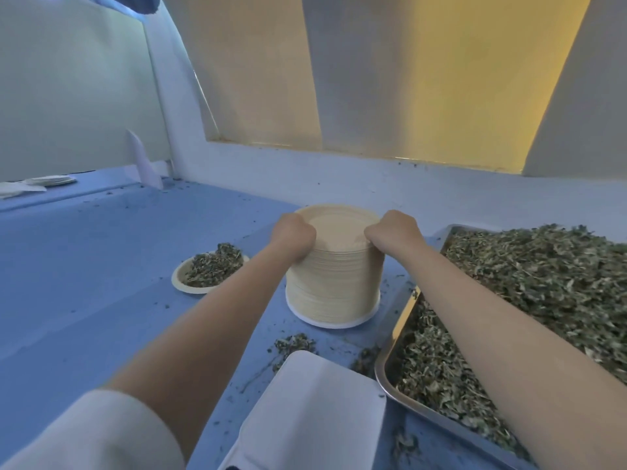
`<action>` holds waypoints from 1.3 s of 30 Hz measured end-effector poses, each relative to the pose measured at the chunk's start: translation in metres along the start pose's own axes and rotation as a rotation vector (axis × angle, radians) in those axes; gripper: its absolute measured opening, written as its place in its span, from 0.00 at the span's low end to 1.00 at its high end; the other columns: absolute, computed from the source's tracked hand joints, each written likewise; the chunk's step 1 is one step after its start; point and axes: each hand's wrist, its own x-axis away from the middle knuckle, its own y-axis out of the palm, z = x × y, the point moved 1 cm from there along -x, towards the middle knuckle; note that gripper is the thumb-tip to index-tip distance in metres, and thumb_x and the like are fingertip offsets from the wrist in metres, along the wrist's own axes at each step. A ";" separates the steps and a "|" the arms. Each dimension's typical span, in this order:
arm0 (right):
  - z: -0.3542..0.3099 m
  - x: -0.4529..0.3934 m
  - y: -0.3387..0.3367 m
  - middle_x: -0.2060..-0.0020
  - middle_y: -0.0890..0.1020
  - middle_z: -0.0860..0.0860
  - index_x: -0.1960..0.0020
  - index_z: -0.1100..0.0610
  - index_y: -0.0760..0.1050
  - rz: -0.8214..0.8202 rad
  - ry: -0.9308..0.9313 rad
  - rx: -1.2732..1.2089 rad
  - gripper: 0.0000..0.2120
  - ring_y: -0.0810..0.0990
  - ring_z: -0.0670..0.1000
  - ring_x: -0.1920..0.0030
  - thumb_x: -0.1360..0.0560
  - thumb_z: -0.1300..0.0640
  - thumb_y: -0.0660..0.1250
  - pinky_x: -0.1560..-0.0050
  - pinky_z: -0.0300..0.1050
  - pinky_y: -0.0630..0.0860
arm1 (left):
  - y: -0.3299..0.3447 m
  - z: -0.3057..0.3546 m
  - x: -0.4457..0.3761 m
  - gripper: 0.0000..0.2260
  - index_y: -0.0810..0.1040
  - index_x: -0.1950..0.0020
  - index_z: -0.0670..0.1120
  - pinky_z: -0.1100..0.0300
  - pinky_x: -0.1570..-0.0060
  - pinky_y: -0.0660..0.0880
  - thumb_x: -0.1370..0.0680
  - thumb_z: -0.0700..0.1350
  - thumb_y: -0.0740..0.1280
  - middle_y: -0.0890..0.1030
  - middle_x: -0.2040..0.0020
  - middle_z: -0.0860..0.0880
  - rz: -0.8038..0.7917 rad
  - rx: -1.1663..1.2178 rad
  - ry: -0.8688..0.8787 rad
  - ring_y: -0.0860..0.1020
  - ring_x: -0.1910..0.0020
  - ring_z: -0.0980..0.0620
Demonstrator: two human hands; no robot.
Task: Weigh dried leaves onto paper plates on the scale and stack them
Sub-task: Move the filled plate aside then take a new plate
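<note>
A tall stack of cream paper plates (334, 283) stands in the middle of the blue table. My left hand (293, 232) grips the stack's upper left edge with curled fingers. My right hand (393, 230) pinches the rim of the top plate on the right side. To the left of the stack sits a single paper plate filled with dried leaves (210, 271). A steel tray (395, 337) heaped with dried leaves (543, 286) lies on the right, under my right forearm. A white scale (312, 412) sits near the front edge, its platform bare.
Loose leaf crumbs (293, 346) are scattered on the blue table (101, 266) between the scale and the stack. A few flat plates (51, 180) lie far back left. A white wall with a yellow panel runs behind.
</note>
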 end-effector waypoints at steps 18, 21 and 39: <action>-0.024 0.008 -0.023 0.69 0.62 0.53 0.70 0.56 0.57 0.128 -0.044 0.171 0.16 0.60 0.52 0.69 0.27 0.68 0.55 0.70 0.44 0.55 | -0.023 0.024 0.020 0.13 0.72 0.42 0.36 0.53 0.36 0.68 0.23 0.36 0.54 0.74 0.39 0.39 0.047 -0.184 0.056 0.71 0.38 0.41; -0.023 0.005 -0.023 0.73 0.60 0.52 0.70 0.55 0.56 0.169 -0.075 0.140 0.17 0.58 0.51 0.72 0.29 0.71 0.55 0.72 0.42 0.55 | -0.023 0.026 0.019 0.12 0.70 0.41 0.35 0.52 0.37 0.69 0.23 0.35 0.54 0.72 0.38 0.38 0.066 -0.145 0.035 0.70 0.37 0.41; -0.006 0.175 -0.018 0.68 0.69 0.58 0.63 0.61 0.67 0.007 -0.228 0.088 0.10 0.67 0.54 0.69 0.28 0.55 0.61 0.71 0.45 0.62 | -0.062 -0.042 0.160 0.08 0.59 0.60 0.44 0.60 0.64 0.60 0.26 0.31 0.50 0.60 0.64 0.48 -0.026 0.284 0.068 0.58 0.66 0.51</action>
